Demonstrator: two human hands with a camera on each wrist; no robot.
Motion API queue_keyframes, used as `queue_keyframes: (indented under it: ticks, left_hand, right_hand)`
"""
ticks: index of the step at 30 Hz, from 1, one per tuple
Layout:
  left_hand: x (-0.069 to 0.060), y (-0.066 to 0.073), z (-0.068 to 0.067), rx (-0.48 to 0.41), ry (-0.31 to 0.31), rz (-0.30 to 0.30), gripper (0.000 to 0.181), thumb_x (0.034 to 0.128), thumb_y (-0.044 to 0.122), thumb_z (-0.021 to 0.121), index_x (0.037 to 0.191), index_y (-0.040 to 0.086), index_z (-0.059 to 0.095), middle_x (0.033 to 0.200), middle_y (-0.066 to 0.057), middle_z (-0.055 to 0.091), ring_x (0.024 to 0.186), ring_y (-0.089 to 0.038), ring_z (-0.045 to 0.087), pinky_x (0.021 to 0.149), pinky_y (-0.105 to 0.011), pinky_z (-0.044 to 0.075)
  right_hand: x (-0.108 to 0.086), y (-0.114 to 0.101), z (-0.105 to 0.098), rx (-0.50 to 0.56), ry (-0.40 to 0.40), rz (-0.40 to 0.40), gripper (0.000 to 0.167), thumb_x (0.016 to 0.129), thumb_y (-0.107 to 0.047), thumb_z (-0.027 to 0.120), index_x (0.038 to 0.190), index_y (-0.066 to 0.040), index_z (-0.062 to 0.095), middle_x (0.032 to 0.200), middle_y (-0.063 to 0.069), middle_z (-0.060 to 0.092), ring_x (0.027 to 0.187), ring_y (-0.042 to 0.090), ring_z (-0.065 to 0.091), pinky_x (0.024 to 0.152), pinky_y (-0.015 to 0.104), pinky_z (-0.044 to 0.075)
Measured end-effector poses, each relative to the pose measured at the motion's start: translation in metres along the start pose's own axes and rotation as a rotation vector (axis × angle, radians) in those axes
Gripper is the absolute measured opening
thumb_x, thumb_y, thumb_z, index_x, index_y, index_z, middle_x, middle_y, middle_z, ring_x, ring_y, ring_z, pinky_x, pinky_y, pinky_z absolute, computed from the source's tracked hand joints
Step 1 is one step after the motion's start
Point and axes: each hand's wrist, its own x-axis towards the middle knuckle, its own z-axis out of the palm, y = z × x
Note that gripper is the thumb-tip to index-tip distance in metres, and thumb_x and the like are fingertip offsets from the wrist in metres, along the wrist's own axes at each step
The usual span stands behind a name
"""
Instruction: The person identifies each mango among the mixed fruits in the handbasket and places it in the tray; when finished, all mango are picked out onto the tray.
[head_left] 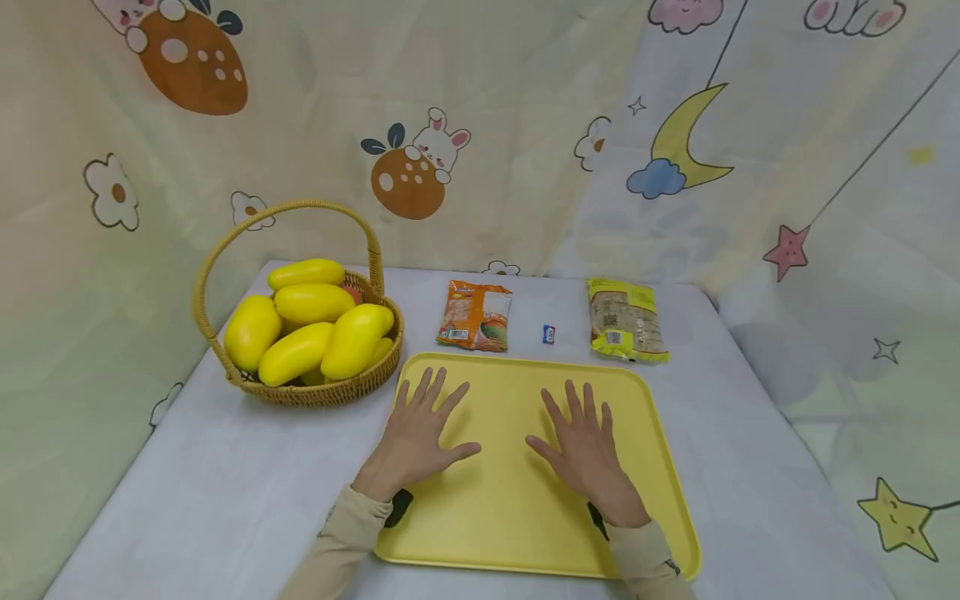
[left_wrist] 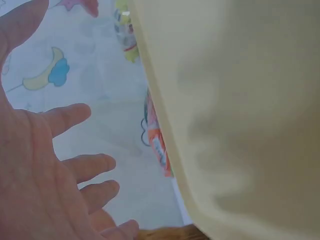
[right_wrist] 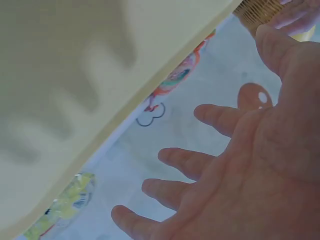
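Both hands hover over a yellow tray (head_left: 510,533), palms down with fingers spread, holding nothing. My left hand (head_left: 420,437) is over the tray's left side, nearest the wicker basket. Over the right half is my right hand (head_left: 585,450). In the left wrist view, a gap shows between the left hand (left_wrist: 45,170) and the tray (left_wrist: 240,100). The right wrist view likewise shows the right hand (right_wrist: 240,165) apart from the tray (right_wrist: 75,65), with finger shadows falling on it.
A wicker basket (head_left: 322,394) of yellow mangoes (head_left: 296,354) stands at the left. Behind the tray lie an orange packet (head_left: 474,317), a small blue-and-red wrapped piece (head_left: 549,334) and a yellow clear-fronted bag (head_left: 626,321). A patterned cloth (head_left: 510,167) hangs behind the white table (head_left: 225,483).
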Motion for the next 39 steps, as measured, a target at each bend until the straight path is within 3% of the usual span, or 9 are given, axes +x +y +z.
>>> queue_keyframes:
  ticks: [6, 13, 16, 22, 26, 31, 35, 39]
  left_hand:
    - [-0.001, -0.013, -0.023, -0.018, 0.057, -0.018, 0.083, 0.0833, 0.068, 0.056, 0.15, 0.022, 0.035, 0.156, -0.018, 0.025, 0.145, -0.038, 0.018, 0.114, -0.06, 0.014]
    - [-0.007, -0.025, -0.067, -0.113, 0.177, 0.016, 0.086, 0.082, 0.054, 0.069, 0.151, 0.018, 0.032, 0.157, -0.017, 0.023, 0.145, -0.037, 0.017, 0.114, -0.058, 0.017]
    - [-0.013, -0.038, -0.085, -0.142, 0.278, 0.037, 0.084, 0.0813, 0.053, 0.07, 0.149, 0.017, 0.035, 0.156, -0.017, 0.026, 0.145, -0.038, 0.019, 0.113, -0.059, 0.019]
    - [-0.025, -0.079, -0.12, -0.082, 0.589, 0.068, 0.079, 0.0882, 0.068, 0.047, 0.146, 0.013, 0.041, 0.154, -0.021, 0.028, 0.143, -0.041, 0.022, 0.114, -0.058, 0.018]
    - [-0.033, -0.109, -0.137, -0.013, 0.741, -0.001, 0.079, 0.0888, 0.07, 0.043, 0.147, 0.017, 0.038, 0.156, -0.019, 0.025, 0.144, -0.04, 0.02, 0.113, -0.059, 0.019]
    - [-0.042, -0.142, -0.148, 0.018, 0.823, -0.108, 0.082, 0.0885, 0.07, 0.042, 0.15, 0.016, 0.03, 0.157, -0.017, 0.022, 0.145, -0.038, 0.017, 0.115, -0.055, 0.016]
    - [-0.046, -0.161, -0.155, -0.101, 0.813, -0.2, 0.082, 0.0915, 0.054, 0.053, 0.152, 0.01, 0.021, 0.159, -0.013, 0.018, 0.146, -0.032, 0.017, 0.118, -0.046, 0.014]
    - [-0.047, -0.176, -0.167, -0.333, 0.695, -0.39, 0.08, 0.0934, 0.035, 0.062, 0.154, 0.014, 0.014, 0.158, -0.011, 0.024, 0.144, -0.028, 0.026, 0.117, -0.042, 0.019]
  right_hand:
    - [0.026, -0.014, -0.014, 0.009, -0.039, -0.071, 0.073, 0.09, -0.051, 0.059, 0.148, -0.013, 0.038, 0.153, 0.027, 0.024, 0.142, 0.049, 0.012, 0.107, 0.07, 0.016]
    - [0.061, -0.039, -0.027, 0.029, -0.103, -0.184, 0.077, 0.09, -0.055, 0.057, 0.15, -0.015, 0.032, 0.155, 0.024, 0.021, 0.144, 0.046, 0.011, 0.11, 0.067, 0.015]
    - [0.073, -0.048, -0.026, 0.026, -0.11, -0.225, 0.079, 0.09, -0.055, 0.058, 0.151, -0.015, 0.029, 0.155, 0.021, 0.023, 0.144, 0.046, 0.013, 0.109, 0.066, 0.017]
    - [0.091, -0.063, -0.024, 0.048, -0.115, -0.285, 0.078, 0.09, -0.053, 0.06, 0.151, -0.014, 0.03, 0.153, 0.019, 0.027, 0.144, 0.044, 0.015, 0.109, 0.065, 0.02]
    - [0.105, -0.077, -0.025, 0.057, -0.125, -0.314, 0.077, 0.09, -0.052, 0.06, 0.15, -0.015, 0.031, 0.152, 0.022, 0.027, 0.142, 0.046, 0.019, 0.11, 0.064, 0.019]
    - [0.121, -0.098, -0.025, 0.037, -0.122, -0.379, 0.077, 0.089, -0.054, 0.061, 0.15, -0.017, 0.032, 0.15, 0.021, 0.03, 0.139, 0.043, 0.026, 0.109, 0.063, 0.023]
    - [0.131, -0.11, -0.025, 0.014, -0.145, -0.394, 0.079, 0.089, -0.056, 0.059, 0.152, -0.019, 0.028, 0.152, 0.02, 0.028, 0.143, 0.042, 0.019, 0.111, 0.062, 0.021]
    - [0.141, -0.122, -0.028, -0.002, -0.144, -0.403, 0.08, 0.088, -0.057, 0.059, 0.152, -0.02, 0.027, 0.155, 0.018, 0.026, 0.144, 0.041, 0.019, 0.112, 0.059, 0.022]
